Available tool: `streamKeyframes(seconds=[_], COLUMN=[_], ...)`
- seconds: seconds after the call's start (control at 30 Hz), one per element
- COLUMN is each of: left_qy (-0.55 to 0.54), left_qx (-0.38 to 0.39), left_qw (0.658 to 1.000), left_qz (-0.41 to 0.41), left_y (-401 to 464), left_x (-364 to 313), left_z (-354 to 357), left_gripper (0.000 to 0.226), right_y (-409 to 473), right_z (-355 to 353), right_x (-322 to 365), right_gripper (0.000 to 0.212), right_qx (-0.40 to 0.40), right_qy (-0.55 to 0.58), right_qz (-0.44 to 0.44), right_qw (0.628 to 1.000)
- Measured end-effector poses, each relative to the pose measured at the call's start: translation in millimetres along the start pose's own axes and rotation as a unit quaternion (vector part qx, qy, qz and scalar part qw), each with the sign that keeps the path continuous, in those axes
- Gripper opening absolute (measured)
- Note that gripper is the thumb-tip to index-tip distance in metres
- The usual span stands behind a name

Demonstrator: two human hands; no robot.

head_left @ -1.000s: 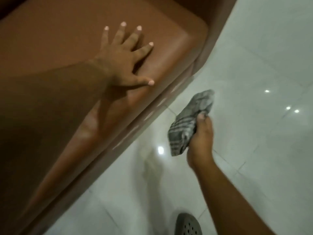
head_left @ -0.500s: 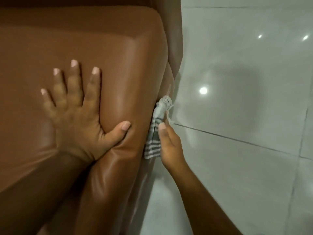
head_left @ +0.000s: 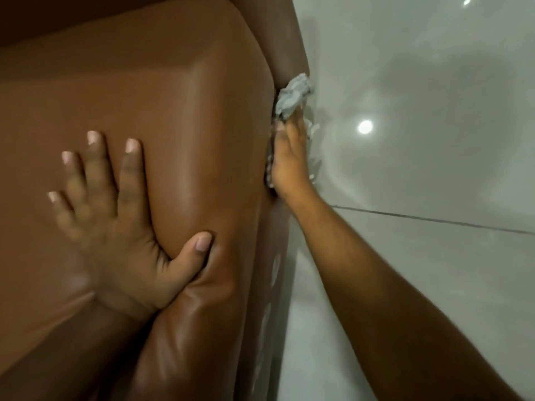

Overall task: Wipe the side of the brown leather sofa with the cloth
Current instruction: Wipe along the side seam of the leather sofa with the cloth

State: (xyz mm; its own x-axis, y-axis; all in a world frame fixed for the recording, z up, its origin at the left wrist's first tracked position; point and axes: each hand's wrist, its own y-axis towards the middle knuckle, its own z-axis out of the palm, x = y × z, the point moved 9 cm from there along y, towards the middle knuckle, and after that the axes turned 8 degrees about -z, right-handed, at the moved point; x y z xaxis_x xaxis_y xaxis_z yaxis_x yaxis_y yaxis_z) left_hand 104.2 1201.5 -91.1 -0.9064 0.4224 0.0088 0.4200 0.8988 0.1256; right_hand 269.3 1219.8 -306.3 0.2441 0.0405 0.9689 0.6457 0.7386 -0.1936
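The brown leather sofa [head_left: 185,91] fills the left half of the view, seen from above its armrest. My left hand [head_left: 115,227] lies flat on the armrest top, fingers spread, thumb hooked over the rounded edge. My right hand [head_left: 288,160] presses a grey checked cloth [head_left: 292,95] against the sofa's outer side. The cloth bunches above my fingertips, and most of it is hidden between my palm and the leather.
A glossy white tiled floor [head_left: 419,270] runs along the sofa's right side, with a dark grout line and bright reflections of ceiling lights. My right forearm crosses the floor from the lower right corner.
My right hand went from holding the cloth free above the floor to pressing it on the sofa's side, then slid it farther along the side. The left hand stays on the armrest.
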Motion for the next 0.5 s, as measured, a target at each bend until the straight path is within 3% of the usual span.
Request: streamKeyframes(seconds=[0.13, 0.27, 0.33, 0.4, 0.5], left_qy=[0.01, 0.021, 0.03, 0.031, 0.029], left_qx=[0.01, 0.008, 0.008, 0.009, 0.017], left_qw=[1.0, 1.0, 0.999, 0.999, 0.999], left_qz=[-0.018, -0.021, -0.021, -0.025, -0.03], left_y=[-1, -1, 0, -1, -1], left_x=[1, 2, 2, 3, 4], left_z=[0, 0, 2, 2, 3], left_gripper=[0.105, 0.105, 0.105, 0.105, 0.105], right_y=[-1, -97, -141, -155, -131], right_z=[-9, 1, 8, 9, 6], right_x=[-34, -111, -125, -96, -29], right_gripper=[0.079, 0.086, 0.084, 0.079, 0.071], right_qx=[-0.014, -0.033, -0.017, -0.005, 0.002], right_qy=[0.069, 0.127, 0.125, 0.102, 0.062], right_qz=[0.112, 0.218, 0.235, 0.247, 0.144], right_qw=[0.991, 0.967, 0.964, 0.964, 0.988])
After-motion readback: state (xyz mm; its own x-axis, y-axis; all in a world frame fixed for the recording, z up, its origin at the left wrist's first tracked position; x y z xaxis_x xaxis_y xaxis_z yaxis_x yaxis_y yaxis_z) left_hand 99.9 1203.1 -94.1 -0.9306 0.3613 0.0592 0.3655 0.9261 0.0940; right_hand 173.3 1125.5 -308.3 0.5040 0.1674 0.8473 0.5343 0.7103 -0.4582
